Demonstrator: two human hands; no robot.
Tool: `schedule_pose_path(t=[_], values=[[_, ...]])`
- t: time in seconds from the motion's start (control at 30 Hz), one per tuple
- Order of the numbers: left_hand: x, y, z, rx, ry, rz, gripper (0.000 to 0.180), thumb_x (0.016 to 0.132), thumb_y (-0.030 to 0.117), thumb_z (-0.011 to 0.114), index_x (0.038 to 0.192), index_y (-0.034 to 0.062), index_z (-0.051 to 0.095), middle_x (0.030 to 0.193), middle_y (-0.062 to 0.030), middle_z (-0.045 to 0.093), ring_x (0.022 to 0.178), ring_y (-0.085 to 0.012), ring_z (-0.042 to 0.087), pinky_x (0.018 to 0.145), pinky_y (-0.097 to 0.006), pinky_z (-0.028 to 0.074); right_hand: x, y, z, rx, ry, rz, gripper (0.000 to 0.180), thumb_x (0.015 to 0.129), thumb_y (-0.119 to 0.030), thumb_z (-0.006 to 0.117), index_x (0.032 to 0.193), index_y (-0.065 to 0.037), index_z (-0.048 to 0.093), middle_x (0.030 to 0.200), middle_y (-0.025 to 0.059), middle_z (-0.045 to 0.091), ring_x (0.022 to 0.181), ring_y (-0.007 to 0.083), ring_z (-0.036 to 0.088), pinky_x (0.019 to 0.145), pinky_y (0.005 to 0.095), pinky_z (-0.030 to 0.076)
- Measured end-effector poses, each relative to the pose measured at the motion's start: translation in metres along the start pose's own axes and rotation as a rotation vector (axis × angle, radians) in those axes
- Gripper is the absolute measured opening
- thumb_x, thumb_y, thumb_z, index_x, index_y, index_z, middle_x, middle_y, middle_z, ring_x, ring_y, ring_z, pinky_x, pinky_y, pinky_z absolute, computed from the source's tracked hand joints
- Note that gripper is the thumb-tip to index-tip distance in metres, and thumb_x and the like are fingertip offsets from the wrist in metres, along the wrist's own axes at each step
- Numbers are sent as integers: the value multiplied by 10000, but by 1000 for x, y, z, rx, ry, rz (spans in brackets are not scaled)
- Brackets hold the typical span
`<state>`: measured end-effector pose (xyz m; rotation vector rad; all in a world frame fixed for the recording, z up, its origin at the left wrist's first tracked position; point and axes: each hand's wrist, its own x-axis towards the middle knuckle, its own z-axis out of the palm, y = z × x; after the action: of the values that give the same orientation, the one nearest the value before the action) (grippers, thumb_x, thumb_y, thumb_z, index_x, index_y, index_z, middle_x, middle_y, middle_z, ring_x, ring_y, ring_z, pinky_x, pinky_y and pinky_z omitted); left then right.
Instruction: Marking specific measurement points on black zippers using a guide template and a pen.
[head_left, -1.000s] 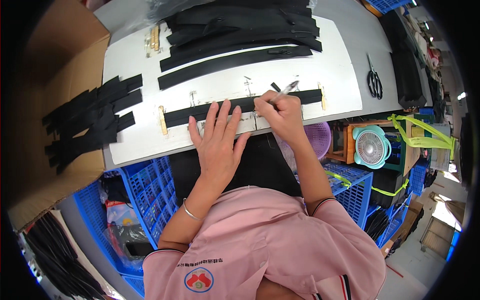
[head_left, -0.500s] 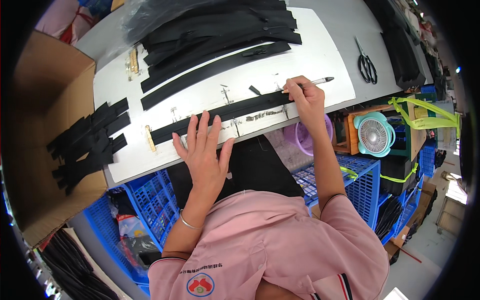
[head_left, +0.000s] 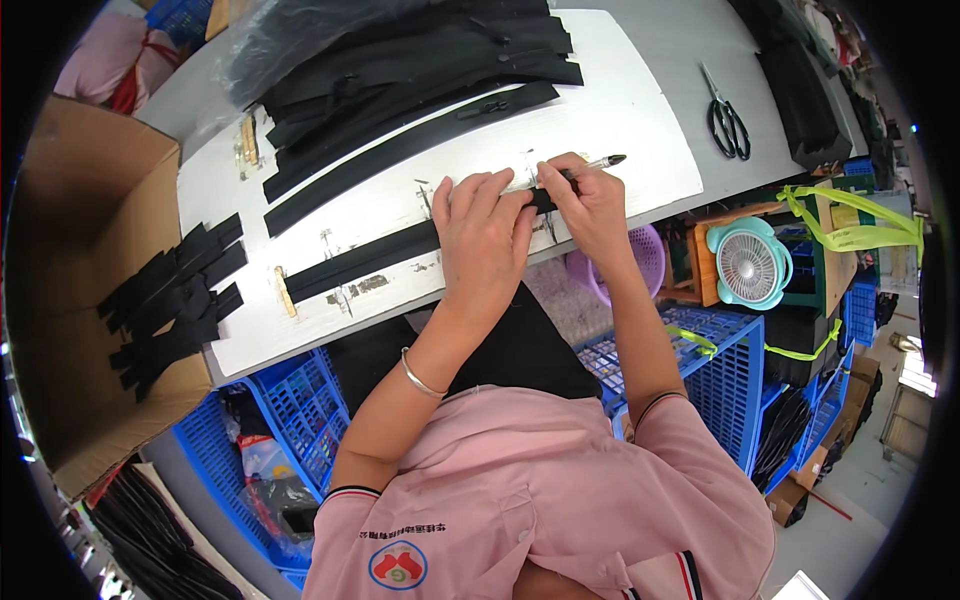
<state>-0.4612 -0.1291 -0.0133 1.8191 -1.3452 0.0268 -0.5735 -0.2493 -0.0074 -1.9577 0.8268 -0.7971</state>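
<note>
A long black zipper (head_left: pixel 368 258) lies along the near edge of a white board (head_left: pixel 630 120). My left hand (head_left: pixel 483 235) has its fingers bent over the zipper toward its right end, thumb on the near side. Close beside it, my right hand (head_left: pixel 590 205) is closed around a pen (head_left: pixel 608 161), whose dark end points away to the right. Something small and black shows at the right fingertips; I cannot make out what it is. A second zipper (head_left: pixel 400 160) with a slider is stretched out beyond the first.
More zippers (head_left: pixel 400 90) are piled at the back under clear plastic (head_left: pixel 285 45). Black strips (head_left: pixel 175 290) hang over the left edge by a cardboard box (head_left: pixel 110 170). Black-handled scissors (head_left: pixel 727 125) lie right. A turquoise fan (head_left: pixel 748 263), purple basket (head_left: pixel 650 260) and blue crates (head_left: pixel 715 375) stand below.
My left hand has slid right along the zipper until beside my right hand, its fingers drawn closer together. The small loose black piece on the board is no longer visible there.
</note>
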Motion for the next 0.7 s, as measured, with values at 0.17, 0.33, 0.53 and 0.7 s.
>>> schedule_pose_path(t=[0.17, 0.33, 0.53, 0.7], values=[[-1, 0, 1, 14, 4, 4, 166, 858, 119, 764, 1015, 67, 747, 1221, -72, 686, 1205, -275, 581, 1174, -521, 302, 1, -11, -1, -110, -18, -39, 171, 991, -141, 697, 976, 25, 735, 735, 46, 681, 642, 69, 561, 587, 247, 455], [1, 0, 3, 7, 15, 8, 159, 854, 122, 766, 1004, 71, 746, 1214, -66, 689, 1202, -271, 583, 1172, -519, 303, -2, 4, -2, 4, 34, -71, 179, 970, -142, 706, 906, 22, 733, 676, 48, 657, 589, 87, 542, 551, 265, 431], [0, -1, 2, -2, 22, -6, 154, 852, 126, 768, 994, 71, 742, 1208, -59, 692, 1194, -272, 590, 1175, -529, 300, -2, -4, -7, 4, -81, -51, 183, 943, -142, 706, 845, 10, 723, 637, 70, 630, 557, 102, 537, 531, 281, 416], [-4, -3, -4, 19, -5, -37, 242, 859, 140, 760, 1088, 67, 734, 1282, -79, 665, 1258, -297, 561, 1187, -564, 276, 0, -1, -2, -48, -85, -185, 190, 946, -150, 682, 837, 1, 720, 655, 89, 633, 598, 121, 585, 574, 295, 449]])
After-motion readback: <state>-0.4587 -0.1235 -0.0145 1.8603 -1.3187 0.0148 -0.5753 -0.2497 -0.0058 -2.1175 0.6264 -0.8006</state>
